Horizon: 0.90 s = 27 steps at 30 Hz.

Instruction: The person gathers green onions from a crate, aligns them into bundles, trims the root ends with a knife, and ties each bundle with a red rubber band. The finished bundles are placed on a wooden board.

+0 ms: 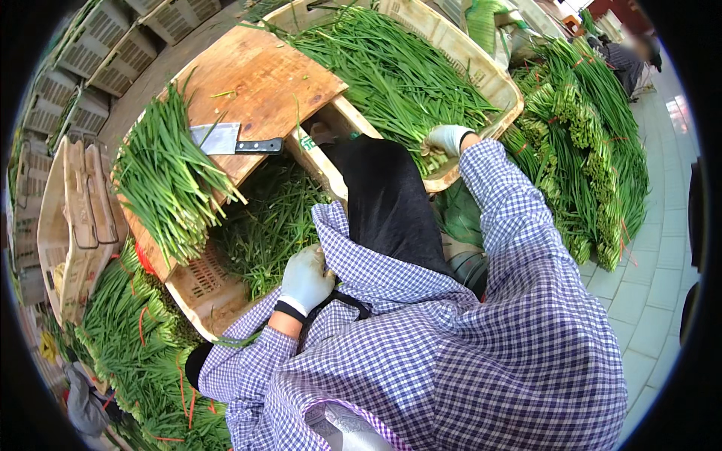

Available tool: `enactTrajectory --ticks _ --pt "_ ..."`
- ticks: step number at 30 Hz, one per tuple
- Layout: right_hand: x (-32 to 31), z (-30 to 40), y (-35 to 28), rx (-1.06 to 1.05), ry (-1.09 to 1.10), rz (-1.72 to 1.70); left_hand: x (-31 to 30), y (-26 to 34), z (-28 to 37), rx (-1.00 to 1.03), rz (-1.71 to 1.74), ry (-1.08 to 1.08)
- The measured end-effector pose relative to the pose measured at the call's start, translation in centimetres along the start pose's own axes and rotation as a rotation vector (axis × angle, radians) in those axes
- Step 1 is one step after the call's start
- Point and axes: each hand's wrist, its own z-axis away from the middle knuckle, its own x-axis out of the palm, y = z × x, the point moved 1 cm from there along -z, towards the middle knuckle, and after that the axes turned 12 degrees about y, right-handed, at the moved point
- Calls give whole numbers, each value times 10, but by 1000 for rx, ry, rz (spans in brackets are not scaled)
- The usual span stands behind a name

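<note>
My right hand, in a pale glove, is curled over the cut stem ends of loose garlic chives at the near corner of a plastic crate. My left hand, gloved too, rests by my lap against the checked cloth. Its fingers are bent and partly hidden, so I cannot tell whether they hold anything. A loose pile of chives lies on the wooden board to the left. Beside that pile, a cleaver lies flat, its black handle pointing right.
Under the board, a crate holds leaf trimmings. Chive bundles tied with red bands are heaped at right, with more bundles at lower left. Stacked crates stand at upper left. A person is at the far right.
</note>
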Motion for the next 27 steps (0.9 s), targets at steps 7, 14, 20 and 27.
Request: enactTrajectory --ticks 7,14,20,27 --pt "-17 82 -34 -446 -21 63 -1 0 8 -16 -7 46" --pt "-147 269 -40 -390 345 -13 -9 3 7 -75 79 4" --pt "-67 327 -110 -697 273 -652 -43 19 -11 -56 388 198" --pt "122 323 -178 -748 -189 -854 -95 73 -49 -357 1456 196"
